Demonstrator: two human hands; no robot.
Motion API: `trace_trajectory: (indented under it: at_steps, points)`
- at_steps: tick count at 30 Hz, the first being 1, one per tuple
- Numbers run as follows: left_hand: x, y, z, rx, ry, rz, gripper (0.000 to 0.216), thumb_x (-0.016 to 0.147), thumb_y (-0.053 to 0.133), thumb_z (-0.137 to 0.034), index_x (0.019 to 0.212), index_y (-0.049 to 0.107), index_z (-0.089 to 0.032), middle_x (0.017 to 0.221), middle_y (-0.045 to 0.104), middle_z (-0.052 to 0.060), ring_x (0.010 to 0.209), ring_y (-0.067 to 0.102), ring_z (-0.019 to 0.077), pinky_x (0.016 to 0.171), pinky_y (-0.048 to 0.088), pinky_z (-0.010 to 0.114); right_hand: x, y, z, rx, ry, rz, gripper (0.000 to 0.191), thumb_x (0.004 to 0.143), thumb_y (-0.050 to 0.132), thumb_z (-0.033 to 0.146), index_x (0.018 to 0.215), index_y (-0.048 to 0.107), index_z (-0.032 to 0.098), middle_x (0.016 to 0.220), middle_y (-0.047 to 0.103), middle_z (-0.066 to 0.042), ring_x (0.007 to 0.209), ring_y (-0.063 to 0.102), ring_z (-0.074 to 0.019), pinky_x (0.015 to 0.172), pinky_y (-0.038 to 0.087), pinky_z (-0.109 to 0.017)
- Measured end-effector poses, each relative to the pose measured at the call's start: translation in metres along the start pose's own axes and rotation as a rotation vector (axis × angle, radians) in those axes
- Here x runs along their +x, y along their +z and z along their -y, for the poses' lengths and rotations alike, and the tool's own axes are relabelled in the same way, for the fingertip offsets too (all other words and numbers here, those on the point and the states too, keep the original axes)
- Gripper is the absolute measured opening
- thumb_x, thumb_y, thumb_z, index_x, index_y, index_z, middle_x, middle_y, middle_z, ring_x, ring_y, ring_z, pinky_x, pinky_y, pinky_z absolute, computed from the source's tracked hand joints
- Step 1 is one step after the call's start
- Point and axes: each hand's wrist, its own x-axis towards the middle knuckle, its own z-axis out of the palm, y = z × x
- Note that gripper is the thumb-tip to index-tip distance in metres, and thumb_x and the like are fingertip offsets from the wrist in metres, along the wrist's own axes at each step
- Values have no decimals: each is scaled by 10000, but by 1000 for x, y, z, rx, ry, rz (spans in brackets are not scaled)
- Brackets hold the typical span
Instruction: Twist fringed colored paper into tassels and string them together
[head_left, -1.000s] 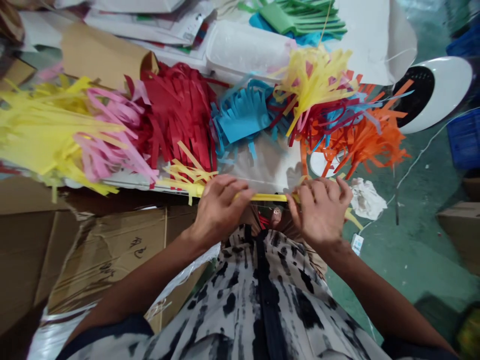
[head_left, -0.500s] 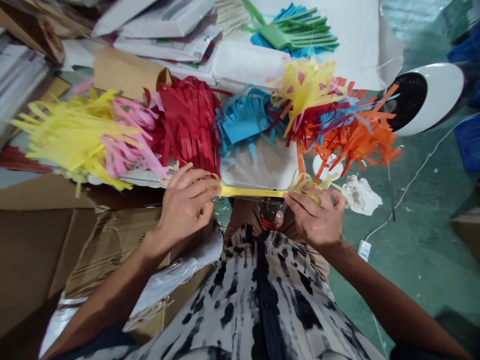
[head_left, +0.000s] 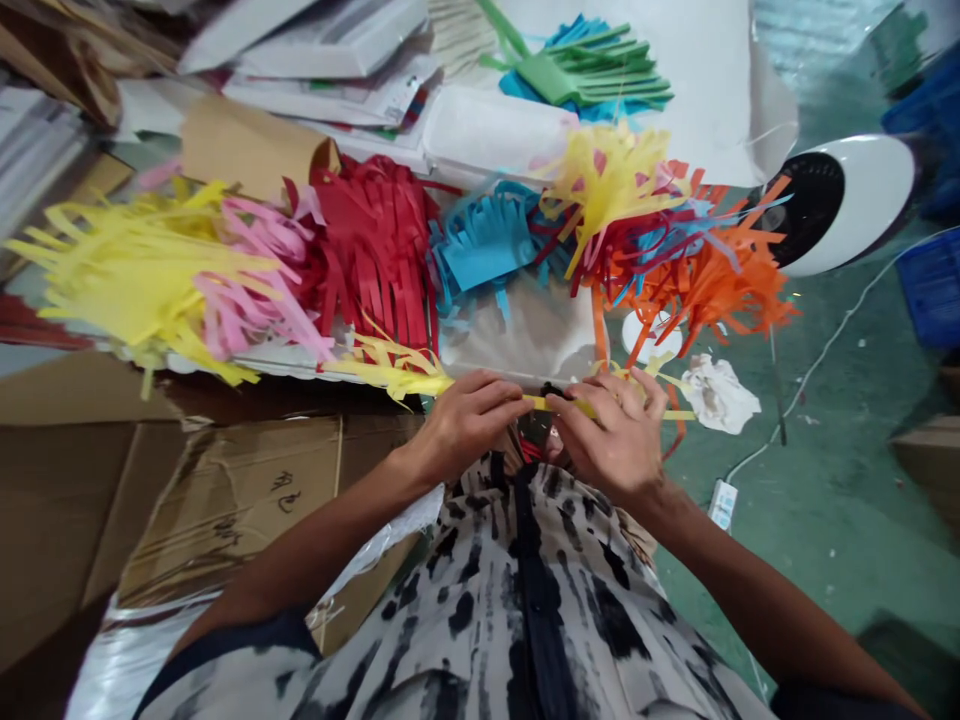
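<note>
Stretched across the table's front edge is a yellow paper tassel (head_left: 409, 378), twisted narrow in its middle and fringed at both ends. My left hand (head_left: 480, 415) is closed around it, near the centre. Just to the right, my right hand (head_left: 615, 425) pinches the same tassel, its fingertips close to the left ones. A short yellow stretch shows between them. Beyond my hands lie fringed paper bundles: a yellow one (head_left: 142, 275), a pink one (head_left: 262, 260), a red one (head_left: 379, 245), a blue one (head_left: 487, 245) and an orange one (head_left: 712, 285).
Green fringed paper (head_left: 585, 70) lies at the back, near stacked white packets (head_left: 330, 60). A black-and-white rounded object (head_left: 855, 205) stands right of the table. Cardboard boxes (head_left: 247, 510) are at lower left. A crumpled white tissue (head_left: 720, 392) and a power strip (head_left: 723, 504) are at right.
My left hand has slid right along the yellow tassel to its middle, uncovering the left fringe. My right hand has moved slightly left, so the two hands are now close together.
</note>
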Motion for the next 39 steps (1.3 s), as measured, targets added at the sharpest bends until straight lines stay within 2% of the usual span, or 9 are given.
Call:
trace_trajectory:
  at_steps: [4, 9, 12, 18, 22, 27, 34, 39]
  points:
    - [-6, 1, 2, -65, -29, -37, 185, 1023, 598, -116, 1139, 714, -200, 997, 776, 60, 917, 686, 171, 813, 582, 304, -3, 8, -4, 101, -28, -69, 174, 952, 758, 204, 1082, 773, 319, 1008, 797, 31, 1072, 657, -207, 1189, 318, -524]
    - [-5, 2, 5, -89, -107, -49, 65, 976, 698, -150, 1004, 737, -194, 950, 777, 47, 895, 666, 170, 812, 563, 309, -5, 4, -13, 212, 23, -89, 156, 974, 734, 221, 1049, 791, 346, 978, 776, 36, 1026, 674, -205, 1198, 345, -537]
    - [0, -2, 6, -90, -145, -16, 38, 975, 720, -195, 956, 748, -212, 923, 780, 32, 876, 653, 173, 807, 544, 325, -2, -1, -19, 223, 47, -56, 182, 977, 709, 213, 1016, 803, 364, 952, 774, 22, 1005, 689, -227, 1198, 340, -541]
    - [2, -15, 11, -48, -205, 93, 92, 1013, 684, -259, 956, 743, -217, 907, 770, 16, 851, 627, 177, 779, 505, 340, 4, -5, -30, 219, 42, 115, 248, 1026, 596, 289, 970, 813, 394, 991, 777, -1, 1089, 659, -267, 1208, 296, -546]
    - [0, -18, 13, -65, -248, 95, 96, 1009, 695, -290, 962, 746, -225, 919, 765, 13, 865, 612, 183, 782, 492, 344, 2, -6, -32, 327, 66, 77, 154, 994, 679, 301, 983, 815, 372, 1015, 772, 19, 1114, 646, -247, 1183, 326, -530]
    - [1, -19, 14, -156, -323, 80, 131, 986, 730, -326, 919, 751, -216, 906, 744, 24, 921, 620, 194, 832, 495, 350, 1, -7, -26, 394, 199, 38, 103, 947, 746, 315, 877, 820, 331, 975, 742, -1, 1094, 644, -248, 1112, 379, -506]
    - [2, -21, 12, -171, -367, 86, 140, 998, 712, -325, 932, 758, -210, 916, 742, 37, 930, 614, 200, 833, 501, 352, 11, -17, -25, 374, 272, 172, 115, 957, 739, 379, 902, 805, 303, 1016, 721, -27, 1128, 622, -267, 1069, 377, -488]
    - [5, -20, 8, -139, -404, 88, 171, 1009, 692, -324, 895, 738, -205, 900, 739, 33, 912, 610, 205, 846, 492, 380, 14, -19, -18, 355, 302, 183, 160, 994, 662, 354, 896, 769, 285, 1000, 703, -32, 1105, 620, -262, 1033, 391, -472]
